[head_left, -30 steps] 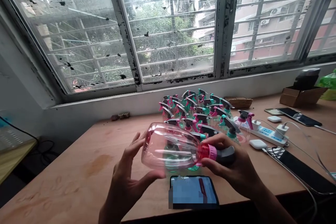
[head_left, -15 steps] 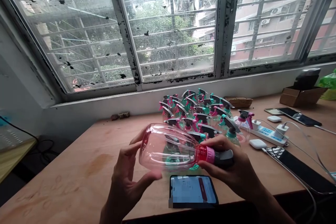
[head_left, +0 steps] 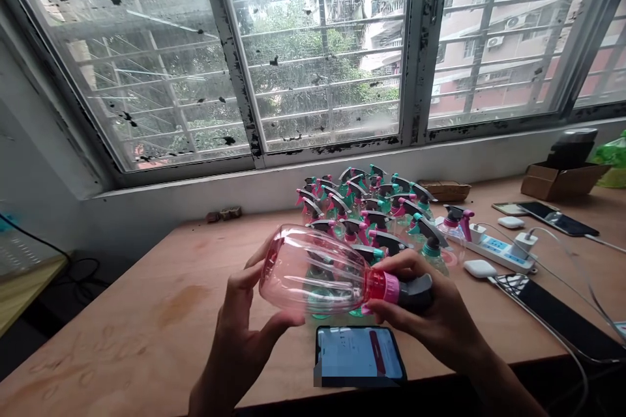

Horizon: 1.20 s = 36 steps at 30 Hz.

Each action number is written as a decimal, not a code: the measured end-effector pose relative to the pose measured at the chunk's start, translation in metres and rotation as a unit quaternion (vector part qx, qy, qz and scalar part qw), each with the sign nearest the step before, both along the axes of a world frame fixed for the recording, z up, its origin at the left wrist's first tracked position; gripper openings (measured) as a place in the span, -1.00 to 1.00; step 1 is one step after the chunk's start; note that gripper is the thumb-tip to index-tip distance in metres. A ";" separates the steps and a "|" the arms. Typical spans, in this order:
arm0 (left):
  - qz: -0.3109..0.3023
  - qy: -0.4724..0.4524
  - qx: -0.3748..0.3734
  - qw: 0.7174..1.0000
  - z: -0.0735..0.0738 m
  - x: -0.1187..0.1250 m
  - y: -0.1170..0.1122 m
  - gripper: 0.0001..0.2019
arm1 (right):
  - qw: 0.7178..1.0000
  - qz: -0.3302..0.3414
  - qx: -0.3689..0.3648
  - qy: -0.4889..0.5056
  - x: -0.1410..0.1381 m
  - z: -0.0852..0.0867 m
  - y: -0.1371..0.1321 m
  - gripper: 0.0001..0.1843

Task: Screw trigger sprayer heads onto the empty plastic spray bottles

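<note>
A clear pink spray bottle lies sideways in the air between my hands, its base to the left. My left hand cups the base end, thumb below and fingers behind. My right hand grips the neck at the pink collar, with the black trigger head partly hidden in it. Behind the bottle, several spray bottles with black, pink and green heads stand upright in a group on the table. A phone with a lit screen lies below the bottle, near the table's front edge.
To the right are a power strip with plugged chargers, a white earbud case and a dark phone on a cable. Farther back stands an open cardboard box. A barred window rises behind the table.
The bottle has tilted slightly, its base end a little higher, and turned a bit in my hands. My left hand has shifted slightly with it. The things on the table have stayed put.
</note>
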<state>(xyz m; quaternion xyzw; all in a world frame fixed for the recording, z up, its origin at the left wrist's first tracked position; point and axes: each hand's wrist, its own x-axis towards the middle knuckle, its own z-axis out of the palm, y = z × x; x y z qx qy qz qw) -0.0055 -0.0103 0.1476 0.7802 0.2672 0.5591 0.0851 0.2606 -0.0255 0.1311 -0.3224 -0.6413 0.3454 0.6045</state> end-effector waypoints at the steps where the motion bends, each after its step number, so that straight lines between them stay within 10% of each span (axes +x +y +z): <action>1: 0.001 0.000 0.008 1.000 0.000 0.000 0.001 -0.41 | 0.999 0.028 -0.023 0.012 0.000 0.000 0.000 -0.66; 6: 0.031 0.014 0.094 0.995 0.006 0.003 0.002 -0.38 | 0.980 0.115 -0.133 0.091 0.000 0.003 -0.001 -0.66; 13: -0.022 -0.026 0.039 0.999 0.001 0.005 0.002 -0.35 | 0.999 0.024 -0.034 0.027 0.001 0.003 -0.003 -0.69; 19: 0.025 0.007 0.095 0.995 0.002 0.003 0.005 -0.37 | 0.985 0.121 -0.099 0.075 0.002 0.002 -0.001 -0.71; 25: 0.004 -0.005 0.061 0.998 -0.005 0.000 0.004 -0.22 | 0.998 0.032 -0.027 0.041 0.000 0.002 -0.003 -0.68; 36: 0.012 0.011 0.126 0.992 0.001 -0.004 0.005 -0.25 | 0.978 0.128 -0.114 0.119 0.001 0.005 -0.003 -0.66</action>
